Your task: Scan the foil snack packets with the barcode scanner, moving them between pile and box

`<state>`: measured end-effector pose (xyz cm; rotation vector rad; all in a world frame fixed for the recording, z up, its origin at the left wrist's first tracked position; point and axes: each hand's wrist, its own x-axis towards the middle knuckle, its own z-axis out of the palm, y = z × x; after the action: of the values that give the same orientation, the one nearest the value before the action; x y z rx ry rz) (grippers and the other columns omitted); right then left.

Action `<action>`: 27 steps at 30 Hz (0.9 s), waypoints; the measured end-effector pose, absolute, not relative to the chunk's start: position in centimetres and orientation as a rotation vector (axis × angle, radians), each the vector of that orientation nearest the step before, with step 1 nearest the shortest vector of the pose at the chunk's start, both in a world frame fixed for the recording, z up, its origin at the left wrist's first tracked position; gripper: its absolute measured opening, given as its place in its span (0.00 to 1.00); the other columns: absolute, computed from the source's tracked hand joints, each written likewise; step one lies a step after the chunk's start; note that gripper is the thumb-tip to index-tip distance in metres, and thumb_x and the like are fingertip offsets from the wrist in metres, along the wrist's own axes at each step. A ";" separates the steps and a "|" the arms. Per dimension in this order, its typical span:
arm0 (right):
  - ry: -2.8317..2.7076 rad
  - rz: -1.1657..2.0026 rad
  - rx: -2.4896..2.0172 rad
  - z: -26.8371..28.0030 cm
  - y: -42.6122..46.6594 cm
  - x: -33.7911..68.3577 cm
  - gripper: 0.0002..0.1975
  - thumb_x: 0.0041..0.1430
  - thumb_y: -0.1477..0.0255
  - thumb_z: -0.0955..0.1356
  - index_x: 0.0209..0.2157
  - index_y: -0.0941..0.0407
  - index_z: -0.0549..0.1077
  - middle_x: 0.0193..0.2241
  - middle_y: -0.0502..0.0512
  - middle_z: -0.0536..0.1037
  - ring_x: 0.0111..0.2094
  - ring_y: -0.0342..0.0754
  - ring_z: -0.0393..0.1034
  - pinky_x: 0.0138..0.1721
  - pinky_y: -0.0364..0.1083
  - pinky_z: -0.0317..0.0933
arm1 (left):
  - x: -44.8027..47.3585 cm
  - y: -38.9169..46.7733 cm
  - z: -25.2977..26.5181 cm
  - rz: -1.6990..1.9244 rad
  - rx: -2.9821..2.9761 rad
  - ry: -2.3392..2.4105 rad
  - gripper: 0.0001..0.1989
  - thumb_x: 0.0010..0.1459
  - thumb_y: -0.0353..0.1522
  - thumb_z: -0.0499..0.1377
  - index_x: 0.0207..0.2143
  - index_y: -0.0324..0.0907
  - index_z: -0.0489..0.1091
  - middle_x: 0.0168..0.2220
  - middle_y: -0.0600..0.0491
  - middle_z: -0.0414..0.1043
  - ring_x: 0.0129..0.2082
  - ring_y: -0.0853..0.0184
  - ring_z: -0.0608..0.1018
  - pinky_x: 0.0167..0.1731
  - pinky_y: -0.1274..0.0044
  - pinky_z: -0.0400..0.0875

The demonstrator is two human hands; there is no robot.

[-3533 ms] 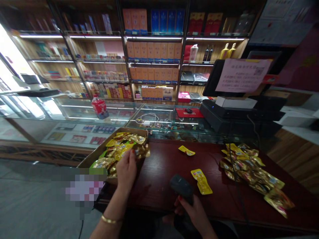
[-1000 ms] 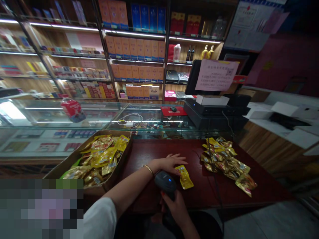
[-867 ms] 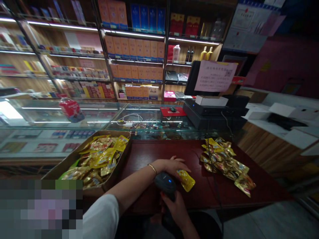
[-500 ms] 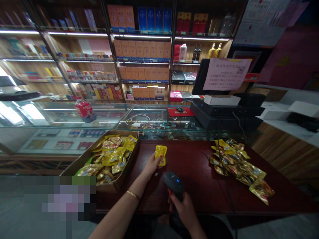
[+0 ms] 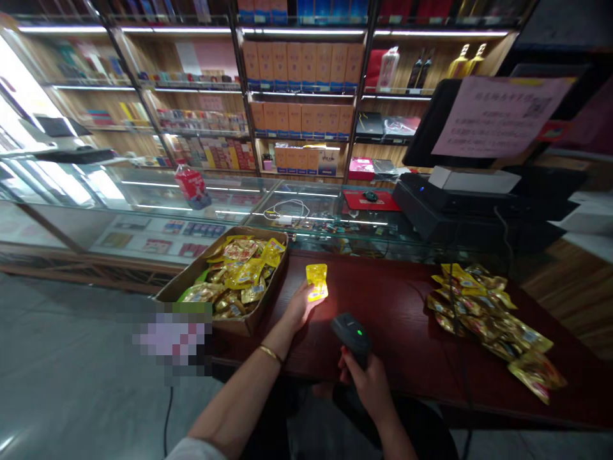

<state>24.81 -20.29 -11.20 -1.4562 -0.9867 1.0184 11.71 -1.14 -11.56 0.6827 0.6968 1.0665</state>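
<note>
My left hand (image 5: 300, 305) grips a small yellow snack packet (image 5: 317, 282) by its lower end, just above the dark red tabletop (image 5: 383, 281). Bright light falls on the packet. In my right hand (image 5: 368, 378) is a black barcode scanner (image 5: 353, 333), its head pointing at the packet and a green light glowing on top. A cardboard box (image 5: 251, 324) of yellow and gold snack packets (image 5: 244, 271) stands to the left of my left hand. Right of the scanner lies a loose pile of similar packets (image 5: 483, 313).
Behind the table runs a glass display counter (image 5: 268, 185), bearing a red-labelled bottle (image 5: 191, 185), a white cable (image 5: 287, 209) and a mouse on a red mat (image 5: 354, 201). A monitor (image 5: 431, 128) with a paper notice stands back right. A black cord (image 5: 453, 306) hangs before the pile.
The scanner's light has turned from blue to green, and the yellow packet is now brightly lit. My view has shifted left and downward; both hands keep hold of their things.
</note>
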 end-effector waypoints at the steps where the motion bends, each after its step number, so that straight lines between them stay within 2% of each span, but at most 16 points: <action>1: -0.985 1.022 -1.459 -11.2 -20.3 24.9 0.25 0.57 0.47 0.70 0.26 0.57 0.76 0.17 0.52 0.77 0.19 0.48 0.72 0.24 0.44 0.64 | 11.7 -1.2 -11.4 1.063 0.679 0.695 0.19 0.57 0.32 0.64 0.51 0.40 0.72 0.46 0.43 0.78 0.43 0.59 0.81 0.50 0.63 0.75; 5: -0.978 1.034 -1.465 -11.0 -20.3 25.0 0.26 0.57 0.46 0.70 0.24 0.56 0.75 0.16 0.52 0.76 0.19 0.48 0.72 0.25 0.44 0.64 | 11.8 -1.5 -10.5 1.033 0.674 0.721 0.19 0.58 0.33 0.63 0.52 0.41 0.72 0.49 0.44 0.78 0.42 0.61 0.81 0.48 0.65 0.76; 10: -0.958 1.031 -1.453 -10.9 -20.3 25.1 0.26 0.54 0.46 0.71 0.24 0.56 0.75 0.15 0.52 0.75 0.18 0.48 0.71 0.24 0.45 0.64 | 11.8 -3.6 -8.7 1.072 0.906 0.839 0.20 0.57 0.41 0.63 0.49 0.39 0.74 0.44 0.45 0.79 0.44 0.57 0.80 0.47 0.65 0.75; 13: -0.937 1.050 -1.442 -11.1 -20.1 25.1 0.26 0.53 0.45 0.72 0.24 0.56 0.76 0.15 0.52 0.75 0.17 0.48 0.70 0.23 0.45 0.64 | 9.6 -4.8 -5.8 1.268 1.292 0.997 0.19 0.61 0.44 0.59 0.47 0.40 0.75 0.45 0.47 0.79 0.47 0.57 0.78 0.51 0.68 0.72; 16: -0.907 1.069 -1.428 -11.1 -19.9 25.0 0.26 0.53 0.45 0.72 0.25 0.57 0.76 0.16 0.52 0.76 0.17 0.47 0.70 0.21 0.44 0.63 | 5.2 -4.2 -1.0 1.517 1.601 1.344 0.17 0.65 0.42 0.53 0.46 0.42 0.75 0.45 0.48 0.78 0.47 0.59 0.77 0.52 0.69 0.70; 19: -0.886 1.092 -1.400 -10.9 -19.7 24.9 0.27 0.54 0.45 0.71 0.26 0.58 0.76 0.17 0.52 0.77 0.17 0.45 0.70 0.20 0.43 0.62 | 0.9 -1.5 3.4 1.515 1.756 1.728 0.18 0.65 0.39 0.51 0.51 0.42 0.72 0.45 0.47 0.78 0.48 0.56 0.77 0.54 0.64 0.69; 22: -0.862 1.099 -1.365 -10.8 -19.4 24.8 0.27 0.55 0.46 0.70 0.25 0.58 0.74 0.15 0.50 0.74 0.16 0.44 0.69 0.20 0.42 0.60 | 0.9 1.6 5.8 1.540 1.908 1.961 0.29 0.58 0.38 0.60 0.60 0.36 0.65 0.58 0.38 0.70 0.60 0.45 0.68 0.62 0.54 0.57; 24: -0.843 1.100 -1.349 -10.8 -19.1 24.6 0.27 0.55 0.47 0.70 0.23 0.57 0.73 0.14 0.49 0.73 0.16 0.43 0.68 0.20 0.41 0.60 | 4.3 2.5 6.4 1.600 2.092 1.780 0.31 0.57 0.37 0.60 0.62 0.34 0.63 0.62 0.37 0.66 0.64 0.45 0.64 0.65 0.54 0.53; 27: -0.817 1.109 -1.341 -10.7 -18.7 24.4 0.24 0.55 0.49 0.71 0.24 0.57 0.72 0.15 0.48 0.73 0.15 0.42 0.68 0.18 0.40 0.58 | 13.4 1.8 5.9 1.296 2.368 1.056 0.24 0.58 0.34 0.58 0.57 0.40 0.70 0.58 0.43 0.72 0.59 0.53 0.71 0.63 0.60 0.60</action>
<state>24.36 -18.70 -10.70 -1.3407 -0.8171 1.1086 13.38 1.83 5.92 2.3683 1.0563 1.2964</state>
